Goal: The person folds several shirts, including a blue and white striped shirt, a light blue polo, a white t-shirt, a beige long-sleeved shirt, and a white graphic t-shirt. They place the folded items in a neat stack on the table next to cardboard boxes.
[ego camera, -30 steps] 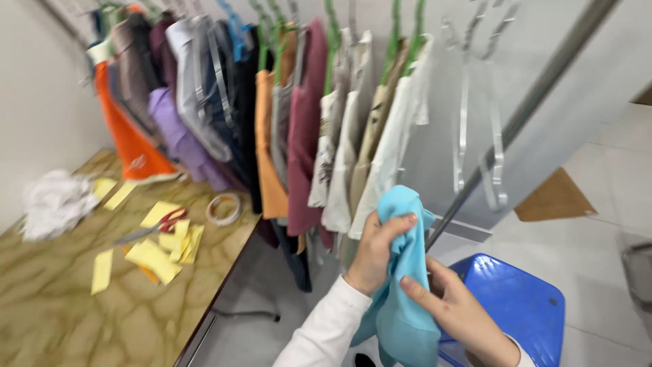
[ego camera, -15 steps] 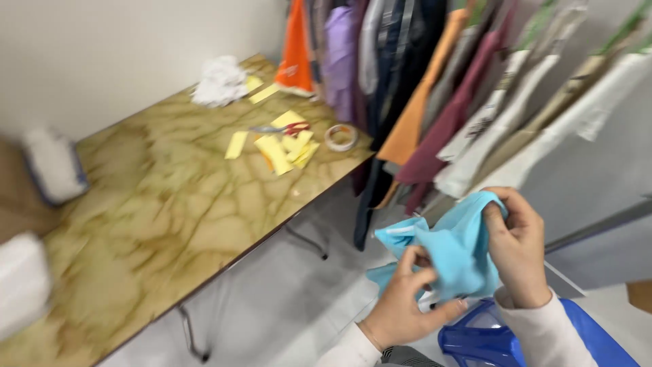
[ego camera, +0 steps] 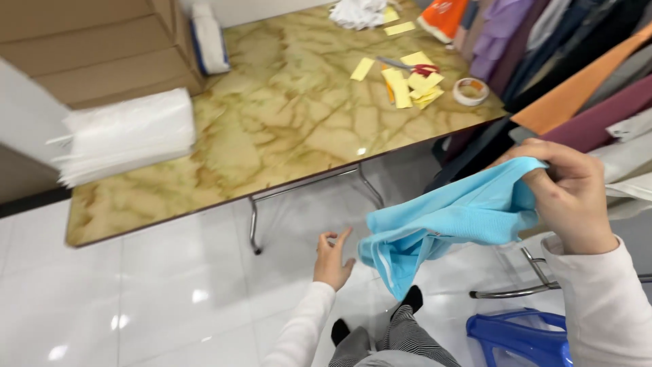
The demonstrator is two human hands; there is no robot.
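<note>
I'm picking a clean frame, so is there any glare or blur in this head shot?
Head view: glare spots on the white floor tiles and glossy marble-patterned table; the light blue garment and right hand are fairly sharp; the left hand is slightly soft.

Marble-look yellow surface (ego camera: 285, 129) on metal legs, standing on a glossy white tile floor (ego camera: 136, 299). On it: a stack of white bags (ego camera: 125, 136) at the near left, yellow paper slips (ego camera: 407, 81) with red-handled scissors (ego camera: 414, 67) far right, a tape roll (ego camera: 470, 91) by the right edge, and crumpled white cloth (ego camera: 360, 11) at the far end.
</note>
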